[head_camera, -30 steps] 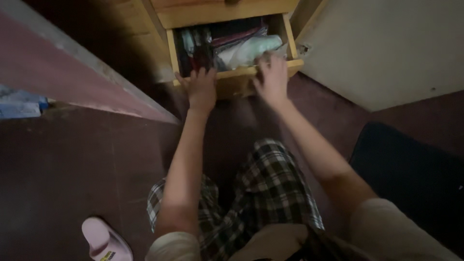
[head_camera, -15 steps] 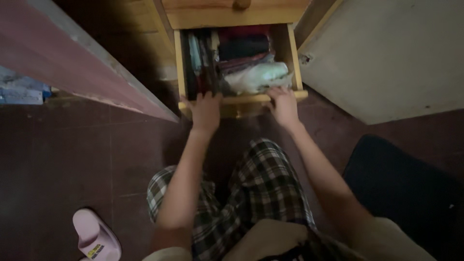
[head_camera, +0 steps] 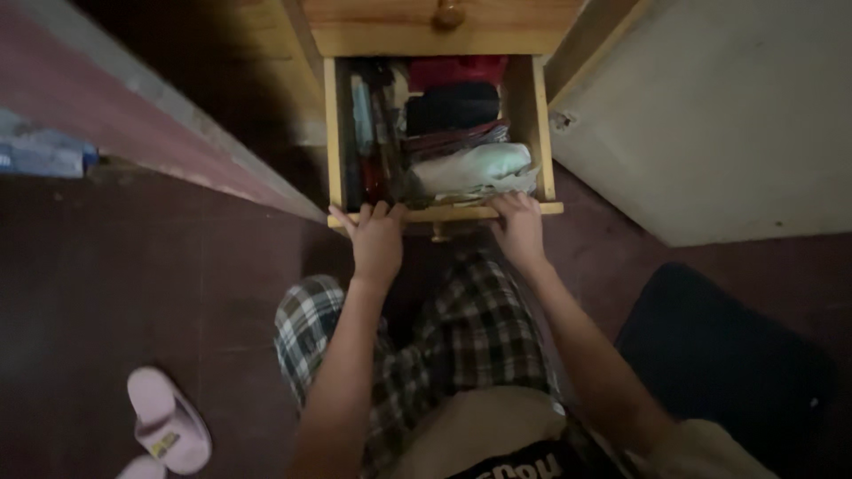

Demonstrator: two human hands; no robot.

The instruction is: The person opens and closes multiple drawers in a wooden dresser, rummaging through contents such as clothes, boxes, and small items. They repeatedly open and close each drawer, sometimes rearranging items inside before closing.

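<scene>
Dim floor; drawer [head_camera: 442, 211] pulled further out (both hands [head_camera: 377, 241] gripping).

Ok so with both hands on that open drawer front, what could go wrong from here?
The drawer looks pulled far out, so it might tip or slip off its runners. The pale folded cloth bulges near the front edge and could snag. The left hand and right hand curl fingers over the front edge, risking a pinch.
</scene>
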